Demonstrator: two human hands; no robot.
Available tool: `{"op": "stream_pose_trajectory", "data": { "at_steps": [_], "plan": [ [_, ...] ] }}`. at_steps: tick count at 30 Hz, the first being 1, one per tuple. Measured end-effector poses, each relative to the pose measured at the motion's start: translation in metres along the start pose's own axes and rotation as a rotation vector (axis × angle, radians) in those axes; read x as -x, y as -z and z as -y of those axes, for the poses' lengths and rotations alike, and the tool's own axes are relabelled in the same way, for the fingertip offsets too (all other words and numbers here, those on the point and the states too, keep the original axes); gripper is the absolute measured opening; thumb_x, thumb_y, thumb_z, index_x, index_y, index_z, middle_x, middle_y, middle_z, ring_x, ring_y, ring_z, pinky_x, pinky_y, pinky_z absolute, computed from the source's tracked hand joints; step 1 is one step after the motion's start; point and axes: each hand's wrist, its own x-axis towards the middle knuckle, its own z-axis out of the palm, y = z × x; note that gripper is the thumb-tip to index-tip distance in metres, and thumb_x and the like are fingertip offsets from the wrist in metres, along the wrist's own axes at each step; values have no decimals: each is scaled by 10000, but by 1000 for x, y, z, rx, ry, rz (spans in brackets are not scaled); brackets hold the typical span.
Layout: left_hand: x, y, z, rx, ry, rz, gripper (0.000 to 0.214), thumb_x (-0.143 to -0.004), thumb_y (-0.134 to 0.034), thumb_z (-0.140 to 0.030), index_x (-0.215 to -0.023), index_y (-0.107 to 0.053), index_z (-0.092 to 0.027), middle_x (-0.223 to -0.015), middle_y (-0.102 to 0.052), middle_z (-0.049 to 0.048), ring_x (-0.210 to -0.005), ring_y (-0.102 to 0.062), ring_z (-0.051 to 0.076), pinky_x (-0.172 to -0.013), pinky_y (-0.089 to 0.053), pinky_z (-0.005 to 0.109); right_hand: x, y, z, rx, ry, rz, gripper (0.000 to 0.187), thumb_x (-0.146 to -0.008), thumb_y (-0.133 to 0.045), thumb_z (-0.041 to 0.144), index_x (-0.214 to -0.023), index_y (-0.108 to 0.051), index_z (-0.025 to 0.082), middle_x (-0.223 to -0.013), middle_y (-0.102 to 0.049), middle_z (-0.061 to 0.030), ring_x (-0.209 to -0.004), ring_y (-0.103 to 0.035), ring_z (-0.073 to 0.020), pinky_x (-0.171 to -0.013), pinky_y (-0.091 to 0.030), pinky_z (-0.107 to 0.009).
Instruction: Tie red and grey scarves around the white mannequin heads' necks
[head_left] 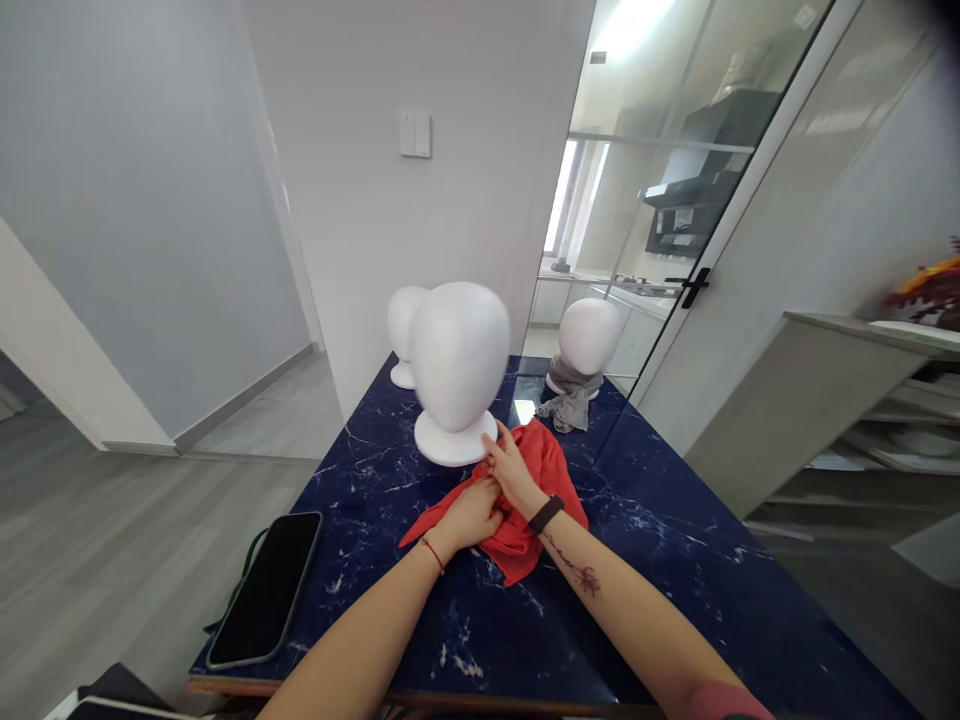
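Observation:
A crumpled red scarf (551, 465) lies on the dark blue marbled table in front of a white mannequin head (460, 350) with a round base. My left hand (472, 512) rests low on the scarf, its fingers closed on the cloth and partly tucked into the folds. Just beyond it, my right hand (514, 472) has bent fingers gathered at the cloth, with the fingertips close beside the right edge of the head's base. Whether they touch the base, I cannot tell. Part of the scarf is hidden under both hands and the right wrist.
Behind stand a second white mannequin head (405, 320) at left and a third mannequin head (590, 335) at right, with a grey scarf (574, 395) around its neck. A phone (266, 590) lies at the table's left edge. The wall and a glass door (637, 200) bound the far side.

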Motion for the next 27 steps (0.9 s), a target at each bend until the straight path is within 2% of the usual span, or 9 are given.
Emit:
{"op": "stream_pose_trajectory", "data": {
  "at_steps": [4, 9, 12, 16, 22, 25, 27],
  "plan": [
    [1, -6, 18, -39, 11, -69, 374, -686, -486, -142, -1047, -586, -136, -1157, -603, 129, -1140, -489, 270, -1005, -368, 418, -16, -46, -16, 49, -91, 103, 675, -669, -722, 316, -1246, -379, 245, -676, -589, 52, -516, -513, -70, -510, -421, -179],
    [4, -23, 39, -39, 43, -4, 428, -782, -418, -194, -1196, -524, -190, -1253, -575, 83, -1184, -490, 221, -1039, -355, 419, -28, -95, -41, -9, -333, 306, 457, -641, -762, 251, -1013, -506, 184, -742, -610, 14, -548, -556, -63, -555, -470, -187],
    [6, -29, 45, -54, 60, 17, 490, -797, -454, -256, -1281, -455, -179, -1353, -484, 84, -1257, -422, 215, -1088, -292, 408, -35, -113, -56, -24, -402, 333, 352, -670, -747, 235, -941, -534, 163, -771, -618, -7, -571, -582, -70, -559, -489, -182],
    [5, -32, 47, -89, 83, 47, 520, -804, -468, -260, -1313, -434, -158, -1393, -423, 95, -1297, -372, 222, -1113, -250, 392, -55, -120, -67, -23, -463, 269, 263, -741, -688, 203, -945, -528, 160, -749, -620, -17, -558, -594, -78, -497, -474, -158],
    [1, -32, 46, -130, 103, 109, 513, -834, -417, -252, -1337, -414, -155, -1437, -344, 79, -1345, -281, 238, -1128, -191, 417, -77, -112, -71, 5, -493, 207, 186, -800, -627, 184, -951, -528, 142, -742, -635, -46, -576, -619, -97, -447, -452, -140],
    [1, -32, 45, -50, 128, 103, 498, -826, -466, -270, -1315, -441, -181, -1422, -385, 87, -1325, -317, 256, -1117, -208, 441, -78, -109, -75, 38, -479, 171, 165, -796, -632, 190, -910, -538, 116, -708, -637, -53, -569, -624, -104, -462, -470, -153],
    [0, -33, 45, 9, 137, 42, 436, -828, -504, -279, -1261, -490, -234, -1374, -458, 77, -1268, -398, 241, -1088, -278, 432, -77, -107, -79, 74, -446, 130, 153, -792, -636, 193, -869, -538, 104, -652, -624, -37, -540, -619, -97, -491, -490, -160]
  ]
}}
